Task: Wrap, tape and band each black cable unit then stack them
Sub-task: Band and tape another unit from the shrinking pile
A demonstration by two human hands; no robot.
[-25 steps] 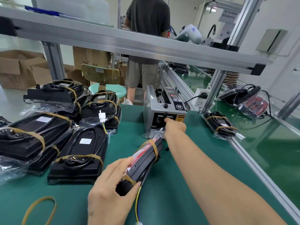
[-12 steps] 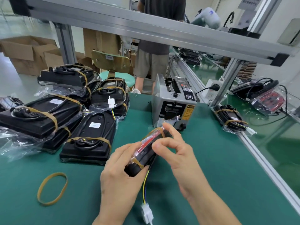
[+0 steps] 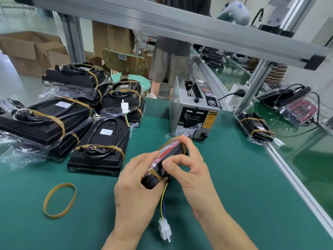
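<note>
A black cable unit (image 3: 163, 164) with a red face, wrapped in clear plastic and crossed by two tan bands, is held tilted above the green mat. My left hand (image 3: 134, 184) grips its near end from the left. My right hand (image 3: 187, 168) pinches its upper side with thumb and fingers curled over it. Its coloured wires hang down to a white connector (image 3: 164, 230). Stacked banded units (image 3: 98, 147) lie to the left. The grey tape dispenser (image 3: 193, 114) stands just behind the held unit.
A loose rubber band (image 3: 59, 200) lies on the mat at the left. One banded cable bundle (image 3: 255, 128) sits by the aluminium rail at the right. A person stands beyond the bench near a green stool (image 3: 129, 82). Cardboard boxes (image 3: 27, 49) are on the floor.
My right hand left the tape dispenser and came back onto the unit, sliding down its upper side. The unit was drawn nearer to me and the connector came into view.
</note>
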